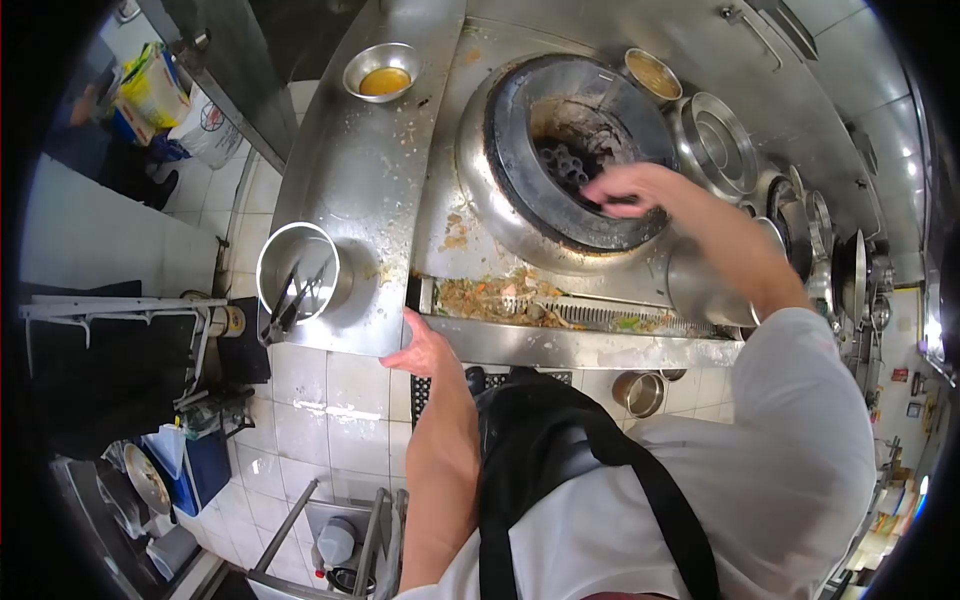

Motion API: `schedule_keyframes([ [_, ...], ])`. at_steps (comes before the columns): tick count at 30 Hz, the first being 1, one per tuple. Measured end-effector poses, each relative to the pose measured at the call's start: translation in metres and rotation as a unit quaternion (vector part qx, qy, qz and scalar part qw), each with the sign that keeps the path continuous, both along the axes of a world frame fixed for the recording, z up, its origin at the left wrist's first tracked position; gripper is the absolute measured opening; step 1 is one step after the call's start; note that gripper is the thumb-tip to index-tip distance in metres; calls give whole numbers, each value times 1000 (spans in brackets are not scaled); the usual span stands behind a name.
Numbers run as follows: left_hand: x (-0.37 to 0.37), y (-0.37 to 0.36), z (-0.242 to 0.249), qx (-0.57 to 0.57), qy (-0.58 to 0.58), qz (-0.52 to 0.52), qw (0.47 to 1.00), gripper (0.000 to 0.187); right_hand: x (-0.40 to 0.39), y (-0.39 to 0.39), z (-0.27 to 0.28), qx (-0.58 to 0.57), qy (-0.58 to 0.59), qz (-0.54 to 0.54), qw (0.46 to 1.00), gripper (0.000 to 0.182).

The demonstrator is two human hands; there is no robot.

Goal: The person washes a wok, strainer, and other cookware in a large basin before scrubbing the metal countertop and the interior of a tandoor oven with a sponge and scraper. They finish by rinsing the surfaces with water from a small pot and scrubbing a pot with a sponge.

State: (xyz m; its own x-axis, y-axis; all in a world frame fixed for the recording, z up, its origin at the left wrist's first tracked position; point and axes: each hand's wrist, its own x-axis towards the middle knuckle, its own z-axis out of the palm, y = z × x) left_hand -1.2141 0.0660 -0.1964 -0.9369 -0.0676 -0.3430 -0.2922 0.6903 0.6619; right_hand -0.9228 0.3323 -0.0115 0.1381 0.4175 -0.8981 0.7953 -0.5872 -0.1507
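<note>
Over the round opening of a wok burner (520, 180), my right hand (630, 190) reaches in from the right with bent fingers. Motion blurs those fingers, and I cannot make out anything in them. Below them, dark ring-shaped burner nozzles (563, 165) show inside the sooty pit. My left hand (428, 350) rests at the front edge of the steel counter (365, 200), thumb and fingers apart, holding nothing. Up and left from it stands a metal pot (318, 250) with dark-handled tongs (290, 305) leaning in it.
Food scraps (490, 298) fill the slotted drain gutter (620, 318) along the front. A bowl of yellow liquid (385, 82) sits at the back left. Beyond the burner are a small bowl (653, 76), stacked steel pans (735, 140) and a second burner (790, 220). A person's leg shows far left.
</note>
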Motion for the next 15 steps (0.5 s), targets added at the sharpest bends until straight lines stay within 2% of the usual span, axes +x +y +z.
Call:
schedule_keyframes([
  [1, -2, 1, -1, 4, -3, 3, 1000, 102, 23, 6, 5, -42, -147, 149, 977, 15],
  [2, -2, 5, -3, -11, -8, 5, 1000, 102, 39, 23, 11, -36, -151, 156, 975, 15],
  [3, -3, 2, -5, -32, -11, 3, 999, 102, 56, 42, 12, 118, -215, 218, 945, 22],
  [4, -1, -3, -10, -35, -12, 9, 999, 102, 64, 64, 15, 247, -213, 199, 924, 33],
  [6, -3, 1, -19, -34, 19, 0, 999, 101, 78, 108, 21, 492, -200, 186, 827, 62],
  [7, -3, 2, -16, -38, 21, 5, 999, 101, 92, 147, -4, 573, -173, 158, 785, 73],
  [8, -4, 5, -8, -40, -2, 6, 999, 108, 80, 169, -15, 629, -112, 72, 766, 60],
  [9, -3, 4, -4, -43, -28, 2, 999, 114, 73, 173, -22, 625, -111, 71, 769, 60],
  [11, 0, 2, -10, -24, -5, 3, 1000, 114, 47, 187, -32, 491, -185, 186, 831, 60],
  [12, -3, 2, -13, -5, 14, -2, 1000, 114, 35, 177, -32, 490, -181, 181, 833, 60],
  [14, -6, 8, -17, -18, 6, 6, 1000, 114, 12, 154, -15, 467, -102, 405, 779, 55],
  [15, -3, 3, -13, -36, -7, 1, 999, 115, 18, 164, -13, 498, -65, 387, 773, 55],
])
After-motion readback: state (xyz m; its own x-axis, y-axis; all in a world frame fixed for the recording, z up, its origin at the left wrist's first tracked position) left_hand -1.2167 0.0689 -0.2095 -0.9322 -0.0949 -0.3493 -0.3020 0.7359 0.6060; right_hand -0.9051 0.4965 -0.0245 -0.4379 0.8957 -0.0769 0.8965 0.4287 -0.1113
